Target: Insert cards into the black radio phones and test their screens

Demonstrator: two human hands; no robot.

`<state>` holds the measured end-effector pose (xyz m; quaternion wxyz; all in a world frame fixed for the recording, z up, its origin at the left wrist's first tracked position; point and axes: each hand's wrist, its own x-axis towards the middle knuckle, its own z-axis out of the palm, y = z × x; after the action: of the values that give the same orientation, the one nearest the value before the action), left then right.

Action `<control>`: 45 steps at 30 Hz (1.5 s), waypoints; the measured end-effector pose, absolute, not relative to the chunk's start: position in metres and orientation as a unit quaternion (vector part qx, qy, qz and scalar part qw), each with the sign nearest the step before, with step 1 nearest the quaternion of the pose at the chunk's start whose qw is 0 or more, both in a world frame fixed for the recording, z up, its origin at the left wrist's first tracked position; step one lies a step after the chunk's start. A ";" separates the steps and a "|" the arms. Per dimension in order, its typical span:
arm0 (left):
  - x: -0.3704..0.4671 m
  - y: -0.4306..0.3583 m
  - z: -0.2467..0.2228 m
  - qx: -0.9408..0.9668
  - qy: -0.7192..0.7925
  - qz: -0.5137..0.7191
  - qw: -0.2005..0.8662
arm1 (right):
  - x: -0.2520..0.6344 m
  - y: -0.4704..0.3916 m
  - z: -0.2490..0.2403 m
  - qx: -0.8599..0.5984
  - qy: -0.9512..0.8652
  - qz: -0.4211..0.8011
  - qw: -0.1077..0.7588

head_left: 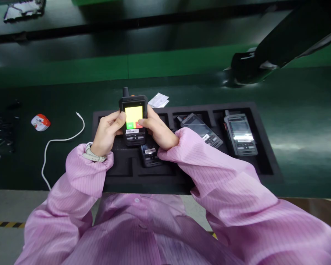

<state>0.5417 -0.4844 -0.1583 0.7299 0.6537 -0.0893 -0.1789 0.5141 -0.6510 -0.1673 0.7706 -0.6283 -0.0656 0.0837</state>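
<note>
A black handheld radio (134, 138) with a stubby antenna is held upright over a black foam tray (179, 179). Its lit screen shows yellow, with a green and a red area along the bottom. My left hand (106, 133) grips its left side, thumb at the screen's edge. My right hand (161, 131) holds the right side, its thumb over the red area. Below, a second radio (149, 156) lies in the tray, partly hidden by my right hand and sleeve. A tilted radio (201, 129) and another radio (240, 134) rest in the tray's right part.
White papers (159, 100) lie behind the tray. To the left are a white cable (60, 140), a red and white object (40, 122) and dark cords at the table's edge. A thick black arm (281, 40) rises at the back right of the green table (306, 147).
</note>
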 end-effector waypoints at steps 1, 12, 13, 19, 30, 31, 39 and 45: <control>0.542 -0.485 -0.158 0.652 -0.089 -0.180 0.731 | 0.515 -0.651 -0.170 -0.625 -0.069 0.084 0.773; 0.541 -0.485 -0.158 0.646 -0.088 -0.177 0.737 | 0.514 -0.647 -0.168 -0.663 -0.068 0.051 0.743; 0.541 -0.485 -0.158 0.645 -0.088 -0.175 0.738 | 0.514 -0.646 -0.169 -0.677 -0.061 0.043 0.732; 0.541 -0.485 -0.156 0.646 -0.082 -0.192 0.734 | 0.512 -0.648 -0.166 -0.677 -0.070 0.046 0.732; 0.540 -0.485 -0.157 0.644 -0.080 -0.188 0.737 | 0.512 -0.652 -0.162 -0.656 -0.079 0.065 0.748; 0.541 -0.485 -0.157 0.644 -0.080 -0.188 0.737 | 0.512 -0.652 -0.162 -0.658 -0.075 0.066 0.746; 0.541 -0.485 -0.157 0.652 -0.082 -0.192 0.729 | 0.515 -0.647 -0.166 -0.632 -0.042 0.069 0.771; 0.541 -0.485 -0.158 0.654 -0.082 -0.196 0.726 | 0.515 -0.647 -0.167 -0.632 -0.050 0.064 0.771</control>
<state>0.5411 -0.4850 -0.1577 0.7257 0.6544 -0.0825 -0.1957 0.5155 -0.6469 -0.1673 0.7711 -0.6315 -0.0500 0.0637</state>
